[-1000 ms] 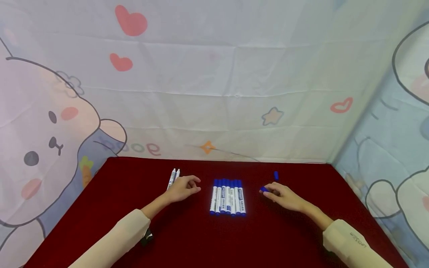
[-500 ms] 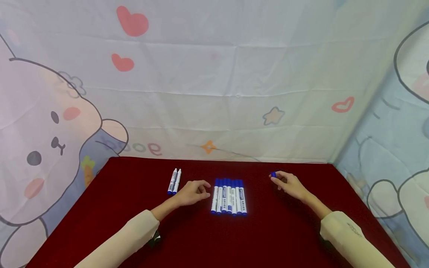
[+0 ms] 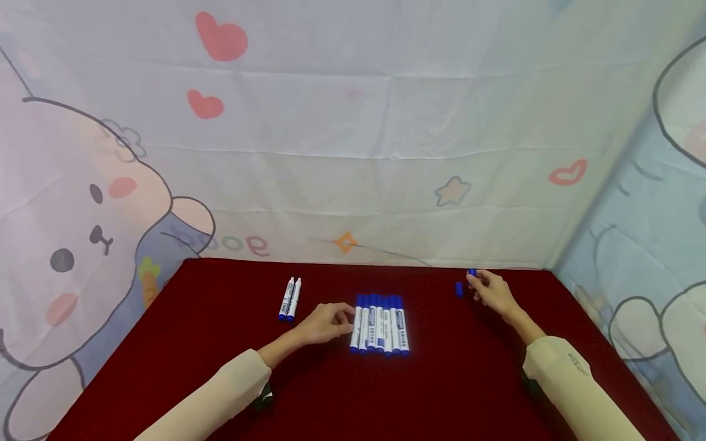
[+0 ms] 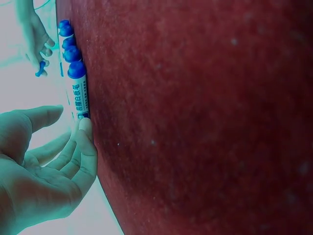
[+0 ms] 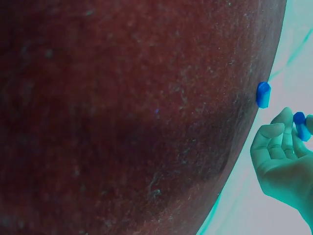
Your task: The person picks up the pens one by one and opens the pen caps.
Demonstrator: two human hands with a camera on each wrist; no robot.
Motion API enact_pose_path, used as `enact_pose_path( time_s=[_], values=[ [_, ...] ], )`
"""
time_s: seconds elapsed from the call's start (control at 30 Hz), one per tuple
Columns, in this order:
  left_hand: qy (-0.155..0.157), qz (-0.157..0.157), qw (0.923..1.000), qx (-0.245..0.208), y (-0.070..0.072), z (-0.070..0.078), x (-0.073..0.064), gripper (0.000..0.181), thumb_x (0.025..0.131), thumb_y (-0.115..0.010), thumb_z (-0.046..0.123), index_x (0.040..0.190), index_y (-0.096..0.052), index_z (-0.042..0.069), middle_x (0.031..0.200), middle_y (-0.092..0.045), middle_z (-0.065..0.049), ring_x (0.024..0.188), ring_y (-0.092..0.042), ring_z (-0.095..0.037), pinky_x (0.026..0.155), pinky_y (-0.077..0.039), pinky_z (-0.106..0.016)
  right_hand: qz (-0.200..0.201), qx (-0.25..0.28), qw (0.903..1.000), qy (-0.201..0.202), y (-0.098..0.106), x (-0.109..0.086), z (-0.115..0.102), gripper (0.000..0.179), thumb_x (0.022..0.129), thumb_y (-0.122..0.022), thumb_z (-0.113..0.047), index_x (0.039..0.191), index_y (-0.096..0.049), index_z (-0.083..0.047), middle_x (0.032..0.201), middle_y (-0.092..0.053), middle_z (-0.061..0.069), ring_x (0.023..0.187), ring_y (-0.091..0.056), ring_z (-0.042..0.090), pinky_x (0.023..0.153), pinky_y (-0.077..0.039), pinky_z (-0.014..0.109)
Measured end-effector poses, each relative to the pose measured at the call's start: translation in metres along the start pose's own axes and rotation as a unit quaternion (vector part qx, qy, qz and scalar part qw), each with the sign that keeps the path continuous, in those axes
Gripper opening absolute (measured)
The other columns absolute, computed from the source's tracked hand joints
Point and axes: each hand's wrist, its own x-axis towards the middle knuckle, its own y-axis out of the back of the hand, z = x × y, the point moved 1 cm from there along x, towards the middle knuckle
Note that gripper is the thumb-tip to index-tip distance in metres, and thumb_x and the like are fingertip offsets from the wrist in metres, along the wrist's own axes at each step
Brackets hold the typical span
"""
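Note:
A row of several whiteboard markers (image 3: 379,331), white with blue caps, lies side by side mid-table. My left hand (image 3: 320,323) is at the row's left side, fingertips right at the nearest marker (image 4: 79,95); in the left wrist view its thumb stands apart from the fingers. Toward the far right of the table, my right hand (image 3: 496,296) pinches a blue marker cap (image 5: 301,126) between thumb and fingertips. A second blue cap (image 3: 459,290) lies on the cloth just left of that hand.
Two uncapped white markers (image 3: 290,300) lie together at the back left, tips pointing away. Dark red cloth (image 3: 430,392) covers the table. A printed curtain (image 3: 309,122) rises behind its far edge.
My left hand has moved right, from near the uncapped markers to the row. My right hand has carried a blue cap back and to the right, past the other cap.

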Motion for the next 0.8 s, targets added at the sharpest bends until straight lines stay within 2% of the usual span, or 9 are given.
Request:
enact_pose_path(
  time_s=[0.1,0.23,0.43,0.6,0.8],
  values=[
    [-0.009,-0.001,1.0000,-0.001,-0.002,0.000,0.000,0.035,0.094,-0.070,0.009,0.124,-0.063,-0.009,0.092,-0.073,-0.018,0.068,-0.064,-0.009,0.062,-0.052,-0.018,0.009,-0.007,0.9999,-0.011,-0.001,0.002,0.002,0.046,0.110,-0.048,-0.028,0.129,-0.055,0.012,0.106,-0.069,0.030,0.068,-0.059,0.010,0.054,-0.048,0.023],
    [-0.006,-0.002,0.9999,-0.008,-0.004,0.002,-0.001,0.034,0.094,-0.070,0.008,0.123,-0.064,-0.009,0.092,-0.073,-0.018,0.069,-0.065,-0.011,0.062,-0.053,-0.019,0.014,-0.017,0.9995,-0.025,-0.004,0.003,0.005,0.046,0.110,-0.048,-0.027,0.128,-0.054,0.015,0.098,-0.070,0.027,0.065,-0.059,0.011,0.052,-0.047,0.022],
    [-0.002,-0.004,0.9999,-0.009,-0.009,0.004,-0.002,0.034,0.093,-0.070,0.008,0.123,-0.064,-0.008,0.093,-0.073,-0.018,0.070,-0.064,-0.012,0.062,-0.052,-0.019,-0.002,-0.023,0.9985,-0.050,-0.009,0.004,0.011,0.051,0.109,-0.050,-0.025,0.134,-0.050,0.019,0.091,-0.070,0.019,0.065,-0.059,0.010,0.053,-0.047,0.022],
    [0.000,0.005,1.0000,-0.005,-0.011,0.004,0.000,0.033,0.093,-0.072,0.010,0.121,-0.064,-0.006,0.092,-0.073,-0.017,0.074,-0.064,-0.012,0.064,-0.051,-0.018,-0.007,-0.041,0.9971,-0.064,-0.012,0.007,0.016,0.055,0.108,-0.051,-0.025,0.137,-0.046,0.022,0.086,-0.071,0.017,0.061,-0.058,0.006,0.053,-0.049,0.022],
    [-0.005,0.010,0.9999,0.003,-0.012,0.003,0.001,0.036,0.091,-0.075,0.013,0.119,-0.062,-0.006,0.088,-0.073,-0.013,0.072,-0.063,-0.009,0.067,-0.050,-0.018,-0.017,-0.076,0.9940,-0.077,-0.014,0.008,0.011,0.056,0.107,-0.052,-0.026,0.138,-0.046,0.020,0.087,-0.073,0.018,0.063,-0.060,0.008,0.056,-0.049,0.025]
  ],
)
